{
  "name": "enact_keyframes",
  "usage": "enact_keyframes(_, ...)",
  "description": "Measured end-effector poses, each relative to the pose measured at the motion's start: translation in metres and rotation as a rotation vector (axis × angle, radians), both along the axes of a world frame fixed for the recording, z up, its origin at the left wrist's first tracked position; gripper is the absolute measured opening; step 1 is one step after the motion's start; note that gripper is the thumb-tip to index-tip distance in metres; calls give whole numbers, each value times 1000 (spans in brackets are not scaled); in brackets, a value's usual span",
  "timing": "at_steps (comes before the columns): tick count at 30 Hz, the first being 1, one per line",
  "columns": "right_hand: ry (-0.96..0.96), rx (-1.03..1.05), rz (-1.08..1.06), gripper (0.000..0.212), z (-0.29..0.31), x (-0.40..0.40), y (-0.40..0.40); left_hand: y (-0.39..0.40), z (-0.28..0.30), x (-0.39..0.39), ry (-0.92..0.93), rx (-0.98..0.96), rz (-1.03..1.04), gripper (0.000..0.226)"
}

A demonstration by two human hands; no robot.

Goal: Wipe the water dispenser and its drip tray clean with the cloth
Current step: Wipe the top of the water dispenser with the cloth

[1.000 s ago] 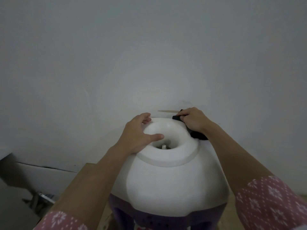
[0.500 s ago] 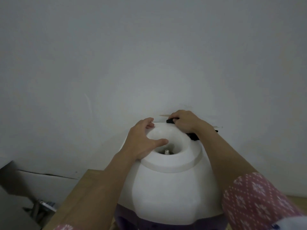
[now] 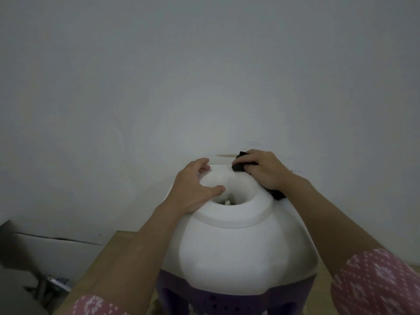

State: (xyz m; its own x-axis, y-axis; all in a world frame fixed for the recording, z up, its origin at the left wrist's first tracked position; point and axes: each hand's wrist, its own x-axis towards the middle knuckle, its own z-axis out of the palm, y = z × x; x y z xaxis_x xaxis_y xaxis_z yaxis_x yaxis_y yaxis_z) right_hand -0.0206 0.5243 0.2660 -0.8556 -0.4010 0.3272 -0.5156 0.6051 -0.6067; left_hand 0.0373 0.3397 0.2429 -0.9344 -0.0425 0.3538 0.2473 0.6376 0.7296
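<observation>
**Cloth at the far rim of the dispenser top**

The water dispenser (image 3: 238, 253) stands close to a pale wall (image 3: 204, 76), seen from above: a rounded white upper shell with a raised collar and a funnel-shaped well in the middle, over a dark purple base at the near edge of the view. The drip tray cannot be seen from this angle.

The right hand (image 3: 263, 170) lies on the far right part of the collar, its fingers curled round a dark cloth (image 3: 238, 165) and pressing it onto the white rim. One end of the cloth pokes out past the fingertips toward the left; another piece shows below the wrist, against the right side of the collar.

The left hand (image 3: 195, 189) rests on the left side of the collar, fingers bent over the far edge and the thumb reaching across into the well, so it grips the rim itself.

Both forearms come in from the near side, with pink patterned sleeves at the elbows. A wooden surface (image 3: 118, 253) runs beside the dispenser on the left.
</observation>
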Motion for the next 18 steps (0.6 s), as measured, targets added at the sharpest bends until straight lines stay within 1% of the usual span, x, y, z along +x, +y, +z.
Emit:
enact_keyframes(2,56,158,7,38,0,-4,-6,-1,0,-1,0,7,2,69)
enact_keyframes(3,66,180,10,39,0,-2,-5,-1,0,-2,3,16,5,65)
enact_keyframes(5,39,132,-6,39,-1,3,-1,-2,0,-3,2,47,25,54)
enact_keyframes(8,0,32,-81,38,-6,17,9,0,0,-4,-5,131,33,39)
enact_keyframes(9,-3,12,-107,38,-7,22,12,0,0,-3,-2,131,35,36)
enact_keyframes(12,12,4,-161,37,-11,36,17,1,0,2,58,49,66,29)
enact_keyframes(14,36,28,-199,38,-12,49,20,1,1,8,180,-37,106,27)
enact_keyframes(16,65,49,-237,39,-13,61,22,1,3,14,273,-197,181,31)
enact_keyframes(17,86,53,-257,39,-16,69,24,2,5,19,289,-277,202,35)
enact_keyframes(18,110,59,-276,39,-18,77,24,1,7,23,297,-314,202,38)
